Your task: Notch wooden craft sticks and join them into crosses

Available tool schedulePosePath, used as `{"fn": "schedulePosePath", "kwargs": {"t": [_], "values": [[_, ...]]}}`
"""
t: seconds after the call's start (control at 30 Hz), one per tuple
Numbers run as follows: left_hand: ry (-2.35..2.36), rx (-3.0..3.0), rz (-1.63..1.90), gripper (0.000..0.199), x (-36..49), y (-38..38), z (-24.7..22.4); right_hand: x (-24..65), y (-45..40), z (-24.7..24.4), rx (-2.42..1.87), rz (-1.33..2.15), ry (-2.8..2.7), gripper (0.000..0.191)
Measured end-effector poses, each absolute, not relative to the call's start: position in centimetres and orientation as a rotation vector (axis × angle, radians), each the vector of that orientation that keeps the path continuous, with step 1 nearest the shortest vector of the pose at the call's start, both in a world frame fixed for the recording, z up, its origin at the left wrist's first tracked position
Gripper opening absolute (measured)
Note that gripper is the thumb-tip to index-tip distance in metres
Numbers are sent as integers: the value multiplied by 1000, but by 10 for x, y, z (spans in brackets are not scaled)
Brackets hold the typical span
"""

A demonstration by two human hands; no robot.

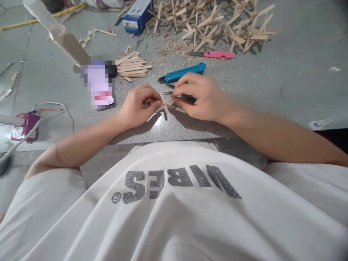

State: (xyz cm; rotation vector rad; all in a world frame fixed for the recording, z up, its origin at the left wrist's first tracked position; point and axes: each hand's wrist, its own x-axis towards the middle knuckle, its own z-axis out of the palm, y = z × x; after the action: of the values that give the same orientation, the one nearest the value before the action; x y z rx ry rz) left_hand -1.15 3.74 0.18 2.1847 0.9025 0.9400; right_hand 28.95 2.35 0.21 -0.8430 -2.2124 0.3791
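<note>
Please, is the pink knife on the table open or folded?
Open: the dark blade sticks straight out from the pink handle.

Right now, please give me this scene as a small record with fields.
left hand: pinches the small wooden star
right hand: fingertips at the star's right side; grip unclear
near tool: blue cutter, beyond the right hand
far tool: pink knife, open
loose sticks: flat bundle, right of the phone
back: pile of crossed sticks, blue box at its left
</note>
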Motion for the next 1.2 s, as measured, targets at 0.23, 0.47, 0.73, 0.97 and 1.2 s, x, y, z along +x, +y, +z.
{"fn": "schedulePosePath", "kwargs": {"t": [0.23, 0.47, 0.73, 0.97, 1.2], "values": [[969, 2220, 828, 13, -11, 34, 3, 292, 27, -3, -763, 348, -2328, 25], [1031, 2237, 750, 12, -12, 32, 7, 294, 27, -3, -760, 358, -2367, 26], [990, 2244, 889, 11, -14, 35, 0, 294, 27, -3, -783, 369, -2370, 25], [1041, 2219, 829, 11, -12, 34, 2, 294, 28, -4, -788, 383, -2376, 26], [1048, 2150, 898, 12, -8, 27, 4, 291, 24, -1, -763, 449, -2293, 18]]}}
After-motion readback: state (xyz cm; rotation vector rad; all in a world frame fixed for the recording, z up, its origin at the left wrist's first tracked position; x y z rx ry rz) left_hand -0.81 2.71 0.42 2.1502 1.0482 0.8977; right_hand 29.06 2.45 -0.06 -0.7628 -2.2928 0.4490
